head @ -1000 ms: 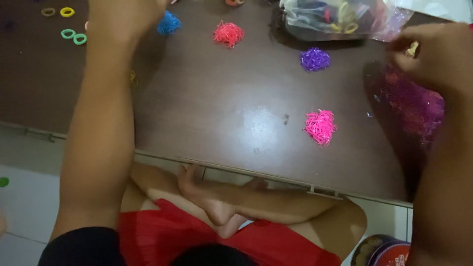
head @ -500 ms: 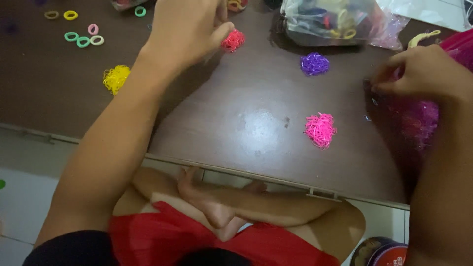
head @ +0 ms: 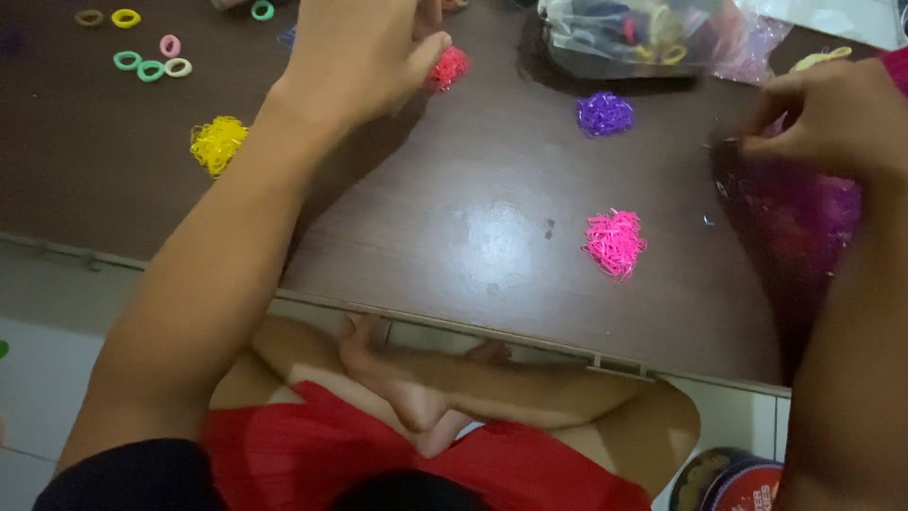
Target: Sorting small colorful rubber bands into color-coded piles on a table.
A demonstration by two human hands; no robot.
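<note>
My left hand (head: 364,52) reaches across the dark brown table (head: 454,237), seen from the back. Its thumb lies against a small red pile of tiny rubber bands (head: 448,66), and its fingertips run off the top edge, so I cannot see whether it holds anything. My right hand (head: 832,118) at the right edge pinches the top of a clear bag of magenta bands (head: 804,213). A pink pile (head: 615,242) lies between my arms, a purple pile (head: 605,114) beyond it, and a yellow pile (head: 218,142) to the left of my left forearm.
Several small coloured rings (head: 149,68) lie at the far left. A clear plastic bag of mixed hair ties (head: 643,33) sits at the back. Below the table's front edge are my crossed legs and a round tin (head: 733,483) on the tiled floor.
My left hand has drawn back from the far blue pile to the red pile. The view has tilted, so the yellow pile and rings now show. My right hand stays on the bag.
</note>
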